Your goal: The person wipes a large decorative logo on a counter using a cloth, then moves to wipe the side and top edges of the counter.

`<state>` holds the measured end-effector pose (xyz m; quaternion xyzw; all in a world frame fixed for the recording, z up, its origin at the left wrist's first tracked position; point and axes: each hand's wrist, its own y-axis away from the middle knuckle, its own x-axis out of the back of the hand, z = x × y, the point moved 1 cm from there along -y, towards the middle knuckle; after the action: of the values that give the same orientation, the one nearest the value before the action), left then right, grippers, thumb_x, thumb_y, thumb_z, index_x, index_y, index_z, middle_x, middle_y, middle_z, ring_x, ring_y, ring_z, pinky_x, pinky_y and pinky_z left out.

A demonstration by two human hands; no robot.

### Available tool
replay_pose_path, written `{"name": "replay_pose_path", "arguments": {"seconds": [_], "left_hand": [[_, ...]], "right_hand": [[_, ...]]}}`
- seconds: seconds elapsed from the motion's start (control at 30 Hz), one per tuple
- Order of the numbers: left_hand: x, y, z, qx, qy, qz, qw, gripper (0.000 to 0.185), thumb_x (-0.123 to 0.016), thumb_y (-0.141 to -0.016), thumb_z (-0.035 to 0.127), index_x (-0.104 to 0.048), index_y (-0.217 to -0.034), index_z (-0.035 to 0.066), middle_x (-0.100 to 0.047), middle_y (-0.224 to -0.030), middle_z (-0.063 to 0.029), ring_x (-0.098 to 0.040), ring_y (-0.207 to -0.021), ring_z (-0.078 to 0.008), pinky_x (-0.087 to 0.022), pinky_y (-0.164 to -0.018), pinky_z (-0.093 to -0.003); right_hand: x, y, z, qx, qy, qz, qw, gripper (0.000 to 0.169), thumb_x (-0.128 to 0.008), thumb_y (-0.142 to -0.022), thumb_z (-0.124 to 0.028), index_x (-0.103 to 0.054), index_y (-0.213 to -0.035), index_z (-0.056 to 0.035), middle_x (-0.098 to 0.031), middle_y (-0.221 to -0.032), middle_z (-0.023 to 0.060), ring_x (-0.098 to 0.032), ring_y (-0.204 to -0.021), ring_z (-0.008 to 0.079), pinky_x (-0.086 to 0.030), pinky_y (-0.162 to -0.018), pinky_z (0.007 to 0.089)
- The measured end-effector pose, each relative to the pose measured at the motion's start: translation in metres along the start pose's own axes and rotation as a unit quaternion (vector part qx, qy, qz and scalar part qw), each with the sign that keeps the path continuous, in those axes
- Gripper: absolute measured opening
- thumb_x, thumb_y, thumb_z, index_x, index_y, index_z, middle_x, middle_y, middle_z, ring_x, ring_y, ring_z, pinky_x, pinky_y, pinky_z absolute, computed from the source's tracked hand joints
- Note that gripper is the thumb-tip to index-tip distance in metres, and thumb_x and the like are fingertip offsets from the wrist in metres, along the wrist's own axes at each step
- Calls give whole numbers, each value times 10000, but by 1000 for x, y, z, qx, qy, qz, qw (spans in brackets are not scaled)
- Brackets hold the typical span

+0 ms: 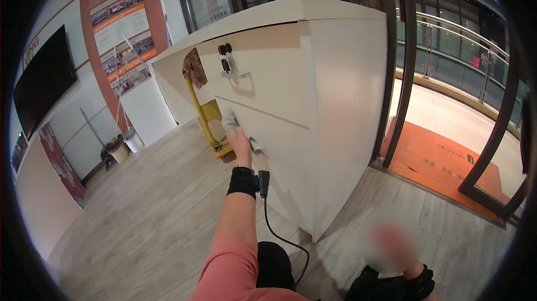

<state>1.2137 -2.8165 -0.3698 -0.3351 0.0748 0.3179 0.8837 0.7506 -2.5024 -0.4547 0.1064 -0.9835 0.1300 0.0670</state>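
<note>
My left hand (241, 139) reaches forward, holding a grey-white cloth (229, 122) at the left edge of the lower front of a white cabinet (285, 150). Just right of that hand is the lower metal handle (256, 145). Higher up, keys (225, 64) hang from the lock of a drawer front (260, 57), above another metal handle (237, 75). Low on the right is my right hand (394, 246), heavily blurred, so its fingers and anything in them cannot be made out. Black straps circle both wrists.
A yellow metal-framed object (201, 112) stands in the opening left of the cabinet. Mop buckets (133, 140) sit by the far wall, near a wall-mounted screen (46, 78). On the right, a dark-framed glass door (495, 166) stands by an orange mat (444, 154). A black cable (289, 242) trails from my left wrist.
</note>
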Motion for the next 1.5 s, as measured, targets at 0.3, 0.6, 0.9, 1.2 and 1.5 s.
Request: {"name": "replay_pose_path", "arguments": {"seconds": [0.3,0.6,0.9,1.2,1.5], "left_hand": [[-23,34,36,-8,-82,-1,997,502,-432,-942,161,-323,-1377,-64,-415,-1391,-175,-409,-1255,-286,-289,-1053,-347],[-10,49,30,36,-54,-20,998,413,-455,-923,144,-434,-1247,-110,-508,-1261,-211,-493,-1131,-280,-368,-969,-352],[-38,254,102,150,40,-173,973,496,-448,-932,108,-296,-1374,-56,-395,-1366,-185,-398,-1241,-276,-309,-1037,-358],[-96,194,191,-271,-83,-125,951,609,-493,-821,-23,-280,-1390,-65,-312,-1397,-245,-294,-1289,-405,-241,-1067,-460],[-52,335,57,117,-76,-19,990,637,-457,-920,189,-177,-1427,-76,-256,-1455,-244,-265,-1334,-369,-207,-1099,-425]], "right_hand": [[10,11,-16,36,139,-23,989,295,-516,-947,-222,-569,-1184,-54,-614,-1115,95,-573,-1064,223,-443,-940,373],[12,20,-6,128,329,-63,933,346,-451,-980,-219,-495,-1283,-59,-548,-1238,102,-529,-1145,219,-429,-975,362],[-8,16,-21,72,308,-40,948,258,-502,-905,-180,-614,-1090,-40,-601,-1090,110,-572,-1004,286,-444,-894,397],[-12,15,-33,79,288,-87,950,254,-473,-935,-178,-575,-1131,-53,-591,-1093,104,-566,-1014,257,-451,-895,376],[-24,12,-28,-46,206,15,977,186,-559,-898,-110,-650,-994,20,-683,-815,91,-646,-736,163,-520,-682,274]]}}
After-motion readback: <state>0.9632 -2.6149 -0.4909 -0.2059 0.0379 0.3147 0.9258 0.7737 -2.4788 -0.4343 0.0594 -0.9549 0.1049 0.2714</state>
